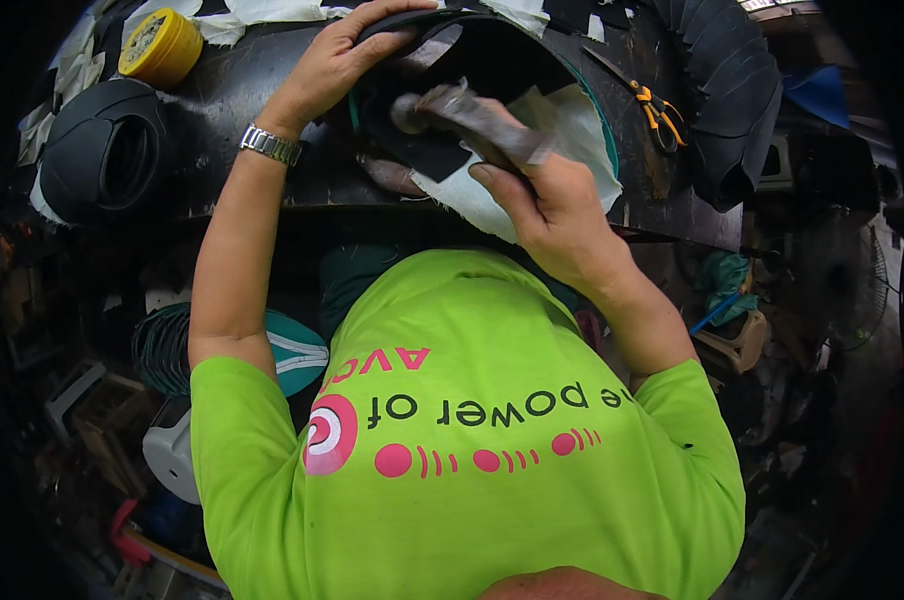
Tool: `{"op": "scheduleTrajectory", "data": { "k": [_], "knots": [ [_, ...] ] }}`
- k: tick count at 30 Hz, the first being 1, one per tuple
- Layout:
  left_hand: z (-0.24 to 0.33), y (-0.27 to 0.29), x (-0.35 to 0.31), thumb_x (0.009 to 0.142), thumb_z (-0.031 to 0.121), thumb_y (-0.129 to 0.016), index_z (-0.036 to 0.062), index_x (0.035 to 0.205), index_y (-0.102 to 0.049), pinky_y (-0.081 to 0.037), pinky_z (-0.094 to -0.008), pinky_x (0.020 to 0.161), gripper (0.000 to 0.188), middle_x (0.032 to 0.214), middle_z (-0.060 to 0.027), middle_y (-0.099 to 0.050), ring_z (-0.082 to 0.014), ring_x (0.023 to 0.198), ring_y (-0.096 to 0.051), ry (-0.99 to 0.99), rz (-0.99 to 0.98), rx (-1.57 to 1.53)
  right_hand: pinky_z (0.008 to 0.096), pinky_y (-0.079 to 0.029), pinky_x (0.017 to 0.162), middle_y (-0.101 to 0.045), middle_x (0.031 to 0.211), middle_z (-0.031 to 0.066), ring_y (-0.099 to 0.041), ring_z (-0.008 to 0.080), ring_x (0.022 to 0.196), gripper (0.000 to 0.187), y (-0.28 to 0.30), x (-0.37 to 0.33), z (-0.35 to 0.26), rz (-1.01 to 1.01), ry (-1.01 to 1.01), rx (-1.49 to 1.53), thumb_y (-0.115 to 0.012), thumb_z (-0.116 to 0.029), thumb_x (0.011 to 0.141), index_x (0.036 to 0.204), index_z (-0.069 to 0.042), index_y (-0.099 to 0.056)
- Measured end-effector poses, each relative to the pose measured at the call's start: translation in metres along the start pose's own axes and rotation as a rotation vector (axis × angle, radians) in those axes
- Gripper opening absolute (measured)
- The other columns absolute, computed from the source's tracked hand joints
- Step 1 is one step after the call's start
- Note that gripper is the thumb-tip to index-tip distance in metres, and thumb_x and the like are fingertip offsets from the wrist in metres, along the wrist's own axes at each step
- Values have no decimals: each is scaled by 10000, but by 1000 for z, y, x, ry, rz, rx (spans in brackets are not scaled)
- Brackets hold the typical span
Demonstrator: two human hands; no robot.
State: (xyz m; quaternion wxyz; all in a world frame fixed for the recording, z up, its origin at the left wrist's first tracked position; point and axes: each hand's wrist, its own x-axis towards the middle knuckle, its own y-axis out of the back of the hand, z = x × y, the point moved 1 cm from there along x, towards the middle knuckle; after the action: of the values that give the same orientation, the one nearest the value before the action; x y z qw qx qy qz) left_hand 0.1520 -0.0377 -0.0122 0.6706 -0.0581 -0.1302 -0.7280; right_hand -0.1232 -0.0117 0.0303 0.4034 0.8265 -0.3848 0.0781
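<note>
My left hand (334, 68) is at the far left rim of a curved black piece (390, 128) with a teal edge, fingers on top and thumb under it, gripping it. White cloth (584, 150) lines part of this piece and hangs over the table's near edge. In my right hand (564, 205) is a hammer (477, 122), its metal head blurred and raised over the middle of the piece. The hammer's handle is mostly hidden by my fingers. Beneath the piece a brownish rounded object (390, 174) shows in part.
Scissors with orange handles (658, 118) lie on the dark table (637, 200) to the right. Beside them is a long stack of black curved pieces (724, 85). On the left stand a rolled black bundle (102, 150) and a yellow tub (162, 50). White scraps (242, 18) lie at the back.
</note>
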Motion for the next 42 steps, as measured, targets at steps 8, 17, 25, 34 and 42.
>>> {"op": "scheduleTrajectory", "data": {
  "k": [8, 17, 25, 34, 42],
  "knots": [
    [2, -5, -7, 1026, 256, -637, 35, 1446, -543, -424, -328, 1117, 484, 1386, -69, -584, -188, 1285, -543, -170, 5, 80, 507, -540, 736, -733, 914, 179, -686, 424, 831, 391, -6, 1, 2, -187, -125, -8, -642, -223, 981, 1358, -130, -593],
    [4, -6, -7, 1075, 270, -539, 35, 1357, -639, -514, -316, 981, 380, 1271, -82, -672, -183, 1136, -634, 148, 50, 33, 313, -500, 658, -678, 800, 167, -536, 238, 629, 297, 46, -18, -12, -45, -376, 145, -706, -108, 963, 1254, -53, -683],
    [-18, -6, 8, 1084, 313, -549, 84, 1389, -646, -448, -265, 1060, 394, 1320, -50, -661, -137, 1224, -599, 61, 55, 248, 471, -526, 741, -699, 898, 245, -677, 442, 848, 308, 16, 4, 38, -330, -282, -239, -645, -258, 999, 1217, -40, -648],
    [-7, 1, 18, 1090, 346, -497, 38, 1423, -605, -404, -284, 1132, 466, 1393, -99, -643, -176, 1289, -585, 204, 39, 198, 489, -531, 780, -716, 920, 236, -694, 430, 869, 343, -6, 57, 34, -262, -312, -202, -627, -294, 1008, 1290, -99, -611],
    [27, 17, 11, 1095, 458, -438, 88, 1454, -588, -374, -315, 1169, 537, 1449, -124, -604, -237, 1353, -545, 283, -114, 463, 487, -522, 715, -708, 842, 200, -692, 419, 801, 357, -1, 41, 20, -271, -257, -209, -638, -298, 1006, 1311, -116, -609]
  ]
}}
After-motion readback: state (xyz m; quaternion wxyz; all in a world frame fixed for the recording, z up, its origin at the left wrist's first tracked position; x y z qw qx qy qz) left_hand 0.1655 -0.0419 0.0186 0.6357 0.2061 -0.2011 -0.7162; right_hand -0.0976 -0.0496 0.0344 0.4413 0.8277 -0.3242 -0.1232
